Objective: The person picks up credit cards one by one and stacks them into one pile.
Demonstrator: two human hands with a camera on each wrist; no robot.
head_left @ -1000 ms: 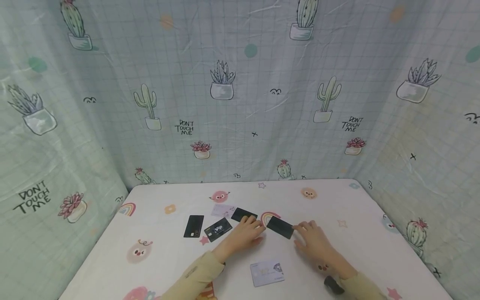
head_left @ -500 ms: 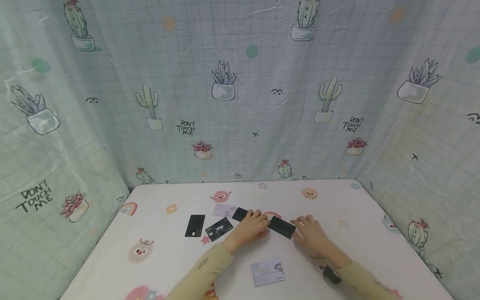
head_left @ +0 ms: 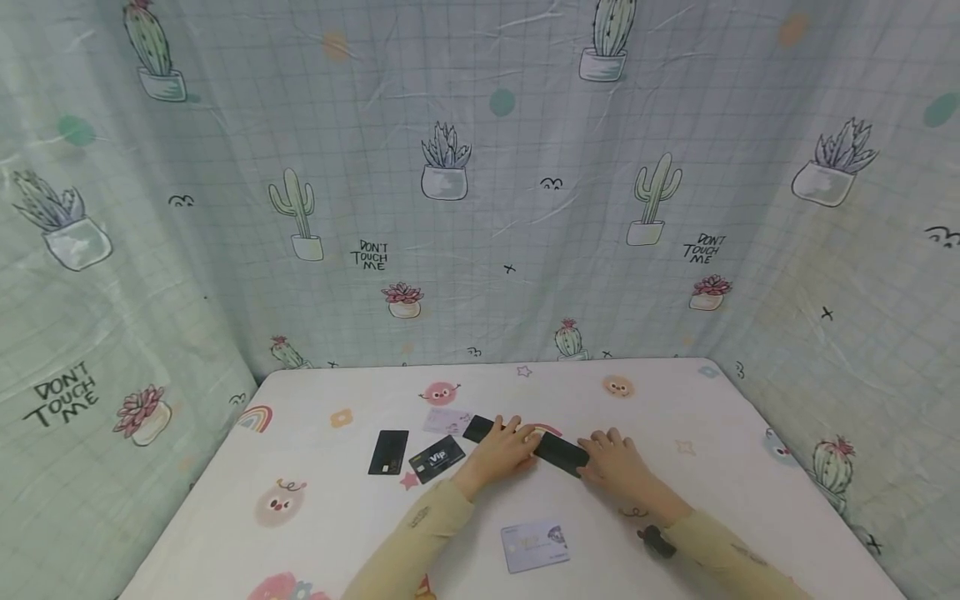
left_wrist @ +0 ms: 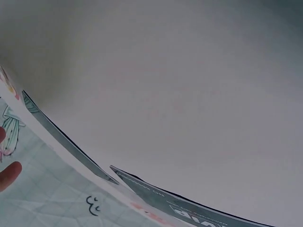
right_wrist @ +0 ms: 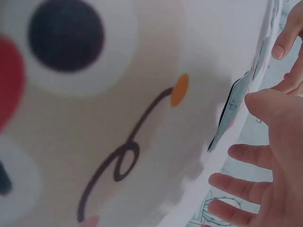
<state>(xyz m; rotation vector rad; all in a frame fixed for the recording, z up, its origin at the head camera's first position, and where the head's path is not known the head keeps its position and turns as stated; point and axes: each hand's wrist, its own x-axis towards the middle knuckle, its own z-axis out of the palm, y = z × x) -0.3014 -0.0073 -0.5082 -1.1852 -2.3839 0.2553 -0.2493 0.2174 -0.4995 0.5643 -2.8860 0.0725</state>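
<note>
A black card (head_left: 561, 455) lies tilted on the table between the two hands. At its left end are the fingertips of my left hand (head_left: 506, 452), palm down. My right hand (head_left: 609, 462) is at the card's right end, its fingertips overlapping the edge. In the right wrist view, the right hand's fingers (right_wrist: 248, 187) are spread and loosely extended, with the thumb beside the card (right_wrist: 231, 111). Another black card (head_left: 477, 428) is partly hidden behind my left hand. Only two fingertips of the left hand (left_wrist: 10, 176) show in the left wrist view.
Left of the hands lie a black VIP card (head_left: 437, 458), an upright black card (head_left: 388, 452) and a pale pink card (head_left: 446, 420). Nearer the front is a pale lilac card (head_left: 535, 547). A cartoon-print white cloth (head_left: 337, 500) covers the table; cactus-print curtains (head_left: 495, 233) enclose it.
My left hand has shifted right, covering more of the black card behind it and reaching the middle card's left end. My right hand has come slightly left, over that card's right end.
</note>
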